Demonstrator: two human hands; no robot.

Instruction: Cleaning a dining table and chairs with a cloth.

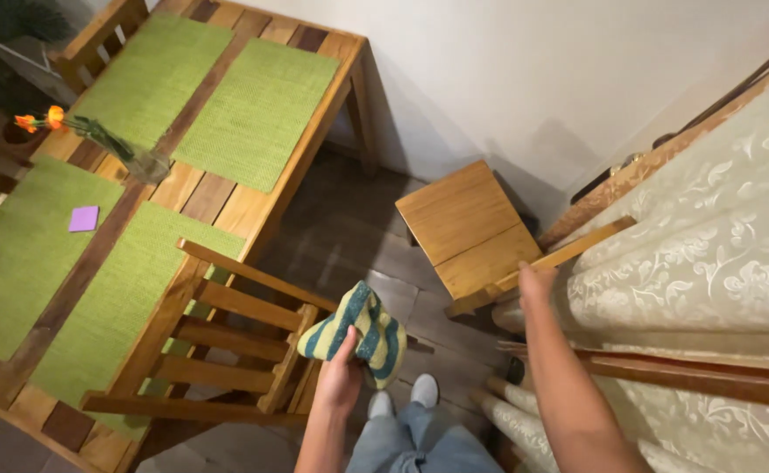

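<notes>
My left hand (341,378) grips a crumpled cloth (363,333) with green and pale yellow stripes, held above the floor beside a wooden chair (236,337). My right hand (535,282) rests on the top rail of a second wooden chair (468,223), whose seat faces the white wall. Whether its fingers wrap the rail is hidden by the back of the hand. My legs in jeans and pale shoes show below.
A long wooden table (218,197) carries several green placemats (257,109), a glass vase with orange flowers (144,162) and a small purple pad (84,218). A cream patterned curtain (717,254) hangs at right. Dark tiled floor (349,223) lies between table and chair.
</notes>
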